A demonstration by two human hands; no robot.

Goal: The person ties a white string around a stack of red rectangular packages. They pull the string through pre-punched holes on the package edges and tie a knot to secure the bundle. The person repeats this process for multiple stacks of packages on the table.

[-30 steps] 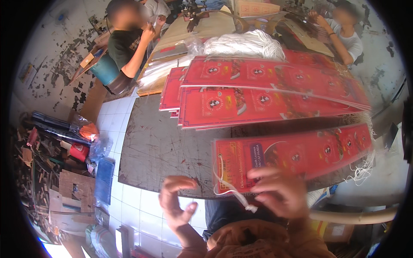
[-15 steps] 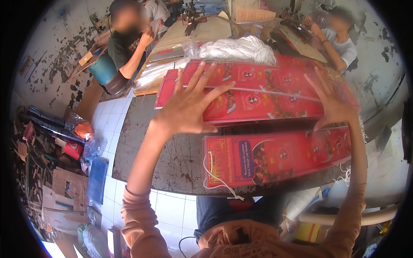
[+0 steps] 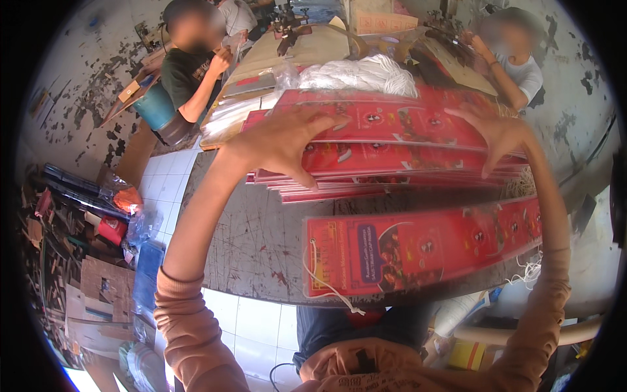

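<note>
Red strips (image 3: pixel 395 157), stacked, between left hand (image 3: pixel 281 140) and right hand (image 3: pixel 499 135)

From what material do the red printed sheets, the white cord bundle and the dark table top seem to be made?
Red printed sheets: probably laminated card or thin plastic, glossy, since a pale sheen lies over the print.
White cord bundle: matte fibre, perhaps cotton or synthetic; separate strands show.
Dark table top: hard and dull, worn and scratched; wood or metal, I cannot tell.
</note>
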